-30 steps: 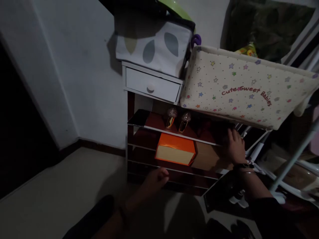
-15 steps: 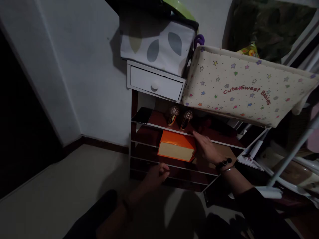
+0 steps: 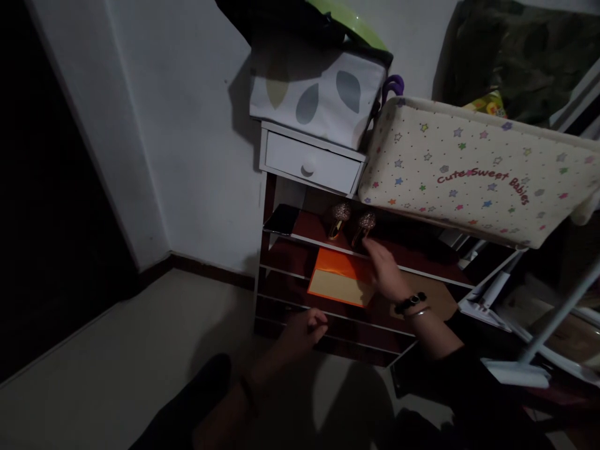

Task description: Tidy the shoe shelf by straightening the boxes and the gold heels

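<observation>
The left hand (image 3: 302, 330) hangs nearest, loosely curled and holding nothing, in front of the lowest rails of the rack (image 3: 328, 309). Just beyond, the right hand (image 3: 387, 272) reaches out with fingers spread and empty, a bracelet (image 3: 411, 304) on its wrist; its fingertips lie near the shoes (image 3: 351, 219) and above the orange box (image 3: 340, 278), though whether they touch either is unclear in the dim light. The box sits on the middle shelf, the glittery shoes side by side on the shelf above. Higher up is a white drawer (image 3: 312, 164), a leaf-print bin (image 3: 319, 94) on top, and a star-print basket (image 3: 473, 172) to the right.
</observation>
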The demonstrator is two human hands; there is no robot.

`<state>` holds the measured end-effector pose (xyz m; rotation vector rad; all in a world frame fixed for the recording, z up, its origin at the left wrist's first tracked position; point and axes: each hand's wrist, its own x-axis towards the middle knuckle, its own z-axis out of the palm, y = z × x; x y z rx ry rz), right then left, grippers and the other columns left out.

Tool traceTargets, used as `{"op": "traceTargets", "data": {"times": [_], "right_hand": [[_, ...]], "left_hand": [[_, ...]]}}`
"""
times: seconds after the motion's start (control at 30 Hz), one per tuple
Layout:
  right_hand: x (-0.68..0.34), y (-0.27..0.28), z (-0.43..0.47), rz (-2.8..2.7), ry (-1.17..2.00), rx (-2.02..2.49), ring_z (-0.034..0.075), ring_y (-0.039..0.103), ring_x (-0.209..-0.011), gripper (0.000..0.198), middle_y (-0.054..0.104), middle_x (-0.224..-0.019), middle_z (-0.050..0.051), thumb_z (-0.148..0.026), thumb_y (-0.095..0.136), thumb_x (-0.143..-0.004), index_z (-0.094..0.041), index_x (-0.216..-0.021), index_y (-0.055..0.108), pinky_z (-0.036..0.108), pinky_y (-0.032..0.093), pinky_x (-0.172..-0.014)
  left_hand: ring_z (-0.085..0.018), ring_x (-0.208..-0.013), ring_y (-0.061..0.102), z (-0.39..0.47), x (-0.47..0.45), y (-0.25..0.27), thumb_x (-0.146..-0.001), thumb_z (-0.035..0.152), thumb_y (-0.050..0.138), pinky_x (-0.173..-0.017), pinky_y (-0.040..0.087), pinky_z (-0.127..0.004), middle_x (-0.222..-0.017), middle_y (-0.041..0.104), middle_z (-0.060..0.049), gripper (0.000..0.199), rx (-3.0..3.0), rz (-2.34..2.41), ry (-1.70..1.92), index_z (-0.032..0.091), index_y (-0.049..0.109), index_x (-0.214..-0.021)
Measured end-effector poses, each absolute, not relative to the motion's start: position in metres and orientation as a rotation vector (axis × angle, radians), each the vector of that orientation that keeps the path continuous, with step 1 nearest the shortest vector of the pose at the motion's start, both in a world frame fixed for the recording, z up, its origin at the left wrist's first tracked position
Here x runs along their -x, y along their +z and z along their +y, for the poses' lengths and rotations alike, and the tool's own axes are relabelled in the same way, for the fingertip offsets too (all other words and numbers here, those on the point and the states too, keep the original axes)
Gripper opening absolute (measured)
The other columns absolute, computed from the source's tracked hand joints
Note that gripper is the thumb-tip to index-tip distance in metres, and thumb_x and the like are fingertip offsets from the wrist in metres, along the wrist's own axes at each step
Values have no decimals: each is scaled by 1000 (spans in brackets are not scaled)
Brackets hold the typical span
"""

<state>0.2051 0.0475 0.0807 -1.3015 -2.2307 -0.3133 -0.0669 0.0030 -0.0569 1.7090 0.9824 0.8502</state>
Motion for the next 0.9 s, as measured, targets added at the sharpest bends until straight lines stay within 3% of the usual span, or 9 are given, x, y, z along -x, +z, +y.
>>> {"op": "traceTargets", "data": {"times": [0.13,0.33,0.6,0.73,0.9], "right_hand": [[-179,82,68,-2349,-91,1322,27,34,-157,101,32,-170,13,3,47,-71,-19,-167,25,56,39,-123],[-215,86,68,-1879,-221,1718,36,50,-144,76,47,-159,23,-1,45,-81,-5,-156,43,56,44,-119],[-169,83,66,-2039,-263,1519,31,52,-136,66,57,-147,17,-2,47,-79,-11,-144,59,51,43,-119],[-119,82,75,-2097,-101,1505,30,43,-148,75,46,-159,19,-1,49,-80,-13,-154,49,51,38,-123],[-92,78,72,-2122,27,1593,35,23,-160,86,24,-172,19,-3,54,-80,-14,-163,35,64,25,-127]], "left_hand": [[-16,-64,54,3,66,-62,-82,40,58,-65,41,-29,-68,54,3,29,-1679,971,860,17,64,-100],[-15,-59,54,1,73,-55,-83,39,57,-63,41,-29,-64,54,4,27,-1658,949,885,18,62,-98],[-12,-49,48,-4,67,-53,-83,47,55,-49,34,-27,-66,56,4,34,-1580,872,865,18,57,-100],[-12,-47,45,-2,66,-58,-81,49,55,-47,33,-27,-64,54,4,36,-1571,877,864,18,56,-99],[-13,-48,48,1,67,-59,-81,50,56,-48,35,-28,-66,56,3,37,-1586,874,871,18,57,-98]]}}
